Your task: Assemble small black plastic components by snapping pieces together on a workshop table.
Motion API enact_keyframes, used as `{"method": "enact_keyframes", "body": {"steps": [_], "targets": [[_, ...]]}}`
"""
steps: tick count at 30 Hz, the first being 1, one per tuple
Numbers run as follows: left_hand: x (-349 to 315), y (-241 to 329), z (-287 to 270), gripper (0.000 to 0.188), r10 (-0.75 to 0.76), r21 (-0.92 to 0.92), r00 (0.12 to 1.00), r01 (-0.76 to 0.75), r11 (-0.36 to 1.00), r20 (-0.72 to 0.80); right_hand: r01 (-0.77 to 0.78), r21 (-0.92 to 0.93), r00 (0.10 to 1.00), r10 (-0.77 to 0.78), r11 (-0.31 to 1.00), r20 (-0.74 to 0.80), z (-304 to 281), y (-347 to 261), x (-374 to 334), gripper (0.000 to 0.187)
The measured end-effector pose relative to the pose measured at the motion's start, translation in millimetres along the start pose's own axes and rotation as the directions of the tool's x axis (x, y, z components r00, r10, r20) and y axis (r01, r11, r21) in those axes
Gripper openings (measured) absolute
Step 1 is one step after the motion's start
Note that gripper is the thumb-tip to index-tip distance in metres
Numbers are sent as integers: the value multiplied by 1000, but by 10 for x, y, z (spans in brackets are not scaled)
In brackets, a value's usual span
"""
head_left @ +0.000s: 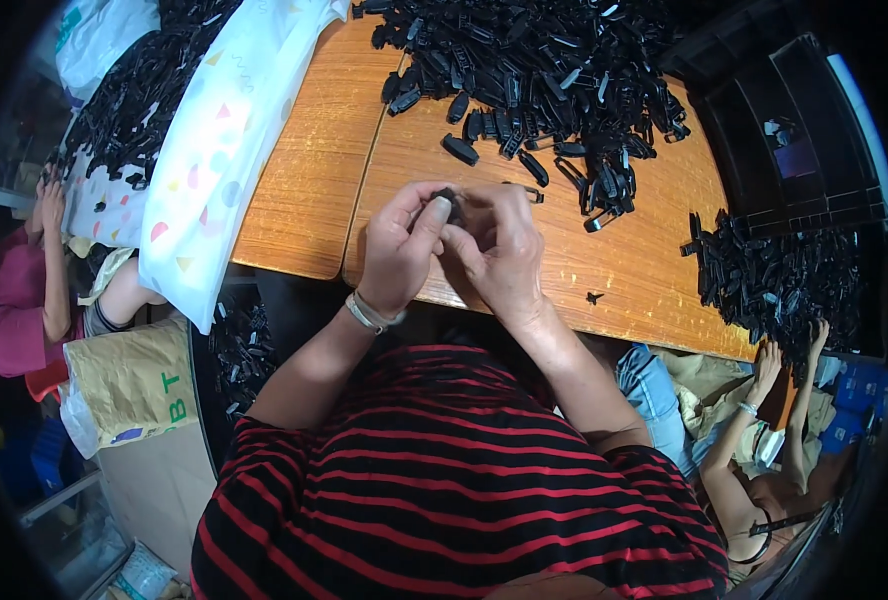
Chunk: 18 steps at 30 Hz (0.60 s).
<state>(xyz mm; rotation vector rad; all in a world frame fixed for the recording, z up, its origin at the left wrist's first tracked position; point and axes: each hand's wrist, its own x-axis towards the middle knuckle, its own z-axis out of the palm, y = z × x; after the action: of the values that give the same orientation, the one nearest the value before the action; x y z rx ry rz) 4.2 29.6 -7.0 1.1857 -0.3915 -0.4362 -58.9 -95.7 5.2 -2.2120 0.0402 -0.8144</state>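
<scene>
My left hand (394, 250) pinches a small black plastic part (448, 194) between thumb and fingers, just above the table's near edge. Against the same part, the curled fingers of my right hand (507, 245) close from the other side. Most of the part is hidden by my fingers, so its exact shape cannot be made out. Beyond my hands lies a big heap of black plastic clip-like parts (534, 75), some long and looped. One loose looped piece (524, 192) rests just behind my right hand, and a tiny dark bit (594, 297) lies to its right.
A worn wooden table (304, 190) spans the front. A white patterned plastic bag (219, 150) hangs over its left side, near another black heap (154, 90). At right, a co-worker's hands (769, 365) reach a smaller pile (774, 270) below a black crate (794, 130). Another person (24, 290) sits left.
</scene>
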Motion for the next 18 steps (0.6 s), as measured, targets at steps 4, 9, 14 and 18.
{"method": "enact_keyframes", "body": {"steps": [4,9,14,18], "targets": [[-19,27,72,19,-7,-21,1000,7,1000,11,-41,-9,994,41,999,103,-22,-51,-59,45],[-12,50,38,28,-40,6,988,39,999,149,-121,134,986,103,984,134,37,-64,-168,45],[194,-10,-57,28,-166,42,976,161,986,142,-230,72,905,186,971,382,-157,122,-19,42],[578,72,-68,31,-265,220,964,261,940,-12,45,-302,968,33,952,250,-468,287,235,36]]}}
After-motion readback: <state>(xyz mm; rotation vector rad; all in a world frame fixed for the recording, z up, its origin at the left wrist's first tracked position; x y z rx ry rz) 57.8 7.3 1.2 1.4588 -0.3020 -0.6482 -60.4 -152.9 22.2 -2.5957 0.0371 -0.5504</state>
